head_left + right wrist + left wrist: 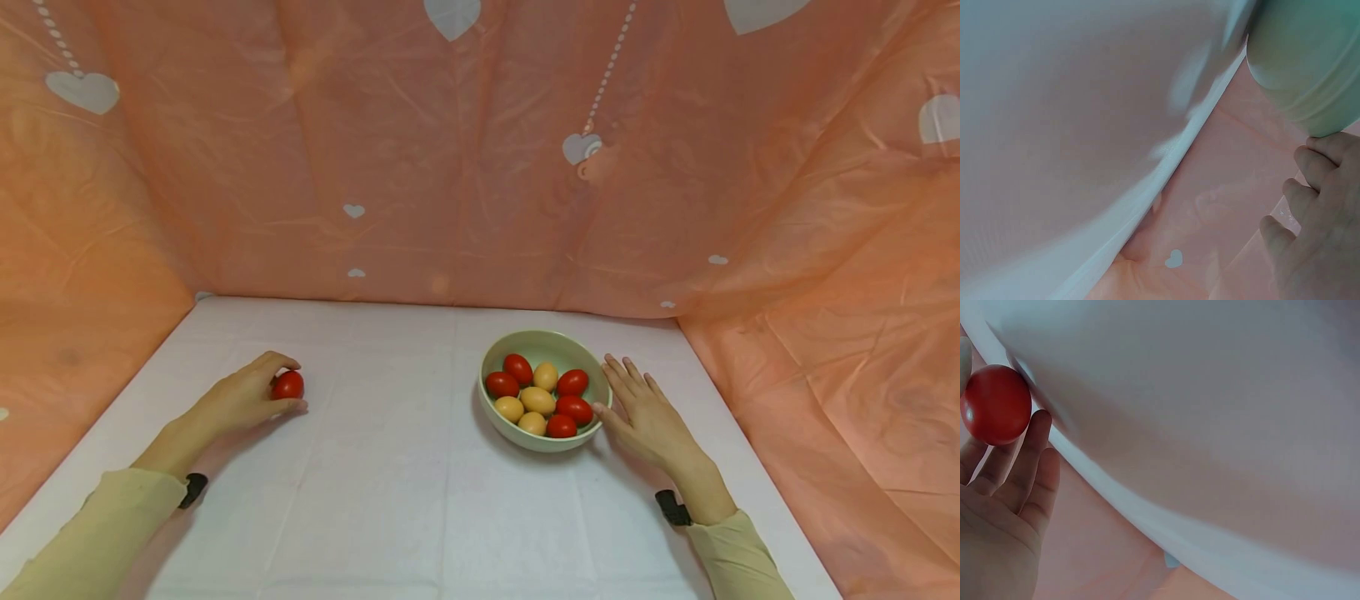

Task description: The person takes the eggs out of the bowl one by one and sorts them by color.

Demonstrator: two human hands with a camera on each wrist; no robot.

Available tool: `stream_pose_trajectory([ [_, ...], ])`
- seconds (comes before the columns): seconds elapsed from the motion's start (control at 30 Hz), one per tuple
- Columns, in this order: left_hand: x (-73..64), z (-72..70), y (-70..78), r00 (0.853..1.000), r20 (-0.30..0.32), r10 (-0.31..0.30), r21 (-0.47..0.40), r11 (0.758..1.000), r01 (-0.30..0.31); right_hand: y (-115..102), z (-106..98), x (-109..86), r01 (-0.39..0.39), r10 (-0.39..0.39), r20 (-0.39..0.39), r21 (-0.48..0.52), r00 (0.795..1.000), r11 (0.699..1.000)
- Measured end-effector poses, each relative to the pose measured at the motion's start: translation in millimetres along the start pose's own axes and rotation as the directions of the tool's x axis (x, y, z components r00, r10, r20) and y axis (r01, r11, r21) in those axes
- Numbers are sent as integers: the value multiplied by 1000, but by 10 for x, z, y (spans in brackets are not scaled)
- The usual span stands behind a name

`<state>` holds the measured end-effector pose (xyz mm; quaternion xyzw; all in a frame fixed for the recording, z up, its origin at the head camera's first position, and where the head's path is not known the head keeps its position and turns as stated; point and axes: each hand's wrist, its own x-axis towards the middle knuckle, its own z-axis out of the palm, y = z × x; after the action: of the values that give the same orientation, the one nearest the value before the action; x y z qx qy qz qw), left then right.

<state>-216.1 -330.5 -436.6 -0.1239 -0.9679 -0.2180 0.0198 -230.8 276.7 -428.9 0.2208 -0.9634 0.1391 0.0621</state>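
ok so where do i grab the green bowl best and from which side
Probably by the rim of the bowl on its right, coming from the right, pinching the wall inside and out. It stands upright and open-topped, with a thin curved edge, and the right grip is at that side.

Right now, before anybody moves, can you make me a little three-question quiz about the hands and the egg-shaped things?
1. Which hand holds the red piece that is outside the bowl?
2. True or false: every piece in the bowl is red.
3. How many yellow pieces are in the bowl?

Key: 1. The left hand. 2. False. 3. Four.
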Motion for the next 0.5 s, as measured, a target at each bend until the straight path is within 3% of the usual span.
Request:
stream_pose_trajectory([
  [0.5, -28, 23, -7, 1000, -7, 0, 9, 1000, 0, -3, 4, -3, -1, 1, 1, -5, 1000, 1000],
])
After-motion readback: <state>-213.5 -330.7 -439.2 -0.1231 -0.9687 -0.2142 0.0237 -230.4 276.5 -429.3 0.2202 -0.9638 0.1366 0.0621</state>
